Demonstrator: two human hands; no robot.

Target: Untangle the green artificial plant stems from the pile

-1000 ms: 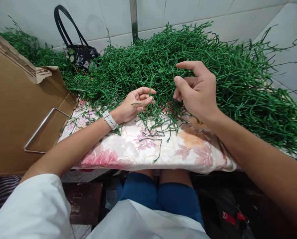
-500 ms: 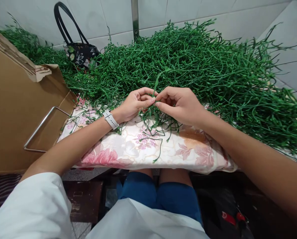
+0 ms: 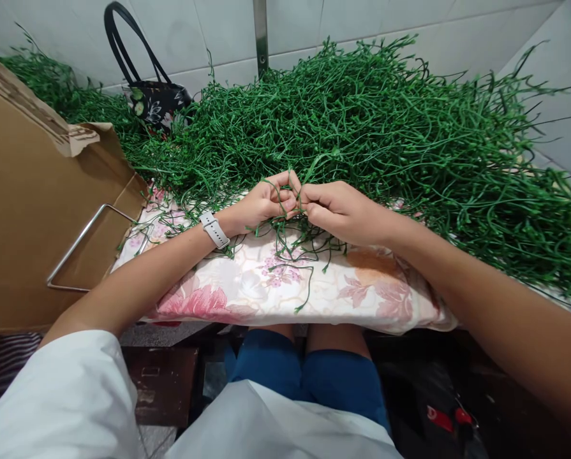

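My left hand (image 3: 270,201), with a white watch strap (image 3: 214,230) at its wrist, is closed with curled fingers on thin green artificial plant stems (image 3: 275,192), one looping over the fingers. Touching its fingertips, my right hand (image 3: 340,209) is also closed, thumb against forefinger, on the same stems. A pale green leafy strand (image 3: 319,163) sticks up behind the right fingers. Exactly which stem each hand pinches is partly hidden by the fingers. Below the hands, loose stems (image 3: 309,280) lie on the floral tablecloth (image 3: 247,299).
A large heap of green artificial stems (image 3: 371,121) spreads behind the hands against the tiled wall (image 3: 381,19). On the left stand an open cardboard box (image 3: 36,210) and a bent metal bar (image 3: 77,245). A black floral handbag (image 3: 155,105) sits in the heap.
My right hand has moved slightly down and closed its fingers more tightly. A stem now loops over my left fingers, and the leafy strand leans further right.
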